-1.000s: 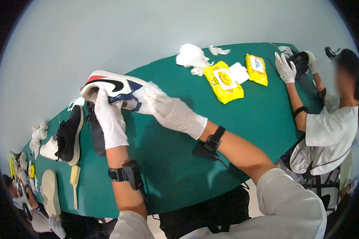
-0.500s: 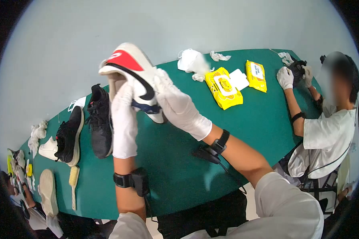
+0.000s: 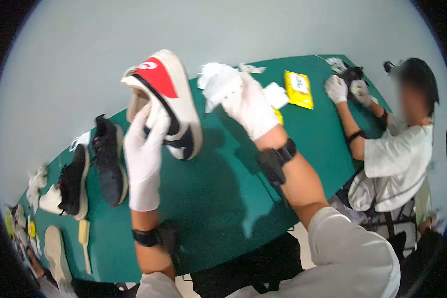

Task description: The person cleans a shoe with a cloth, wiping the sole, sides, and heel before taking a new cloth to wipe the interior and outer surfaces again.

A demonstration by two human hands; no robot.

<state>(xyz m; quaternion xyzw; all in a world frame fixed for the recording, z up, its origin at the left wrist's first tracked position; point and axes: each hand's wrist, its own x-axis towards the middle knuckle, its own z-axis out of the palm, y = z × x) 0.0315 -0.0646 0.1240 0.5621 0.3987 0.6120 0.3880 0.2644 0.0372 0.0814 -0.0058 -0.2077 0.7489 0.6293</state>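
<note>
My left hand (image 3: 146, 141), in a white glove, grips a white, red and navy shoe (image 3: 186, 109) by its opening, raised over the table with the toe downward. Its fingers are partly inside the shoe. To the right of the shoe, my gloved right hand (image 3: 251, 107) is apart from it, with closed fingers on a thin white wipe (image 3: 222, 92). The wipe overlaps white crumpled material behind it, and their border is hard to see. A yellow wipes pack is mostly hidden behind my right hand.
On the green table (image 3: 203, 213) are a dark shoe (image 3: 109, 164), a black shoe (image 3: 74, 184), a brush (image 3: 85, 243), a pale sole (image 3: 57, 253) and a smaller yellow pack (image 3: 299, 89). At right, a co-worker (image 3: 397, 149) handles a dark item (image 3: 351, 75).
My right hand has left the shoe's side and moved right and up, now covering most of the larger yellow pack. The shoe has turned slightly in my left hand. The view has shifted.
</note>
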